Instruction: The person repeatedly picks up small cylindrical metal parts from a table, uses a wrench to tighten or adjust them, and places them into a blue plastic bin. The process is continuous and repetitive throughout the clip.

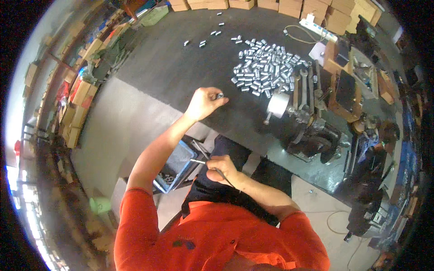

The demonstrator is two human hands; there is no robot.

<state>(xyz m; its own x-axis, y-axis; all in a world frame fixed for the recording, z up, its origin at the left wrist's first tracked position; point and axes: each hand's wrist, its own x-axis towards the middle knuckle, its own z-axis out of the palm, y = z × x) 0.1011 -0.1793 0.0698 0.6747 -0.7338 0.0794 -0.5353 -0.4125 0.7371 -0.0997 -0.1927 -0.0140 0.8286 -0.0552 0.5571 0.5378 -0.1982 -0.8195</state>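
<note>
Over the near edge of the dark workbench [158,67], my left hand [203,105] is closed, pinching a small shiny metal cylinder [219,95] between thumb and fingers. Closer to my body, my right hand [223,169] wraps round a thin rod-shaped tool [198,161], whose bright end points left and whose dark end runs back along the wrist. Its exact kind does not show. Beyond my left hand, to the right, a loose pile of similar metal cylinders [266,67] lies on the bench. Below my left forearm stands a blue bin [184,156] with small metal parts in it.
A vise [312,137] is on the bench at right, beside wrenches [304,88] and a white round piece [278,105]. Several stray cylinders lie at the far left. Cardboard boxes [289,7] and a power strip [316,29] line the back. A green bin [100,205] stands lower left.
</note>
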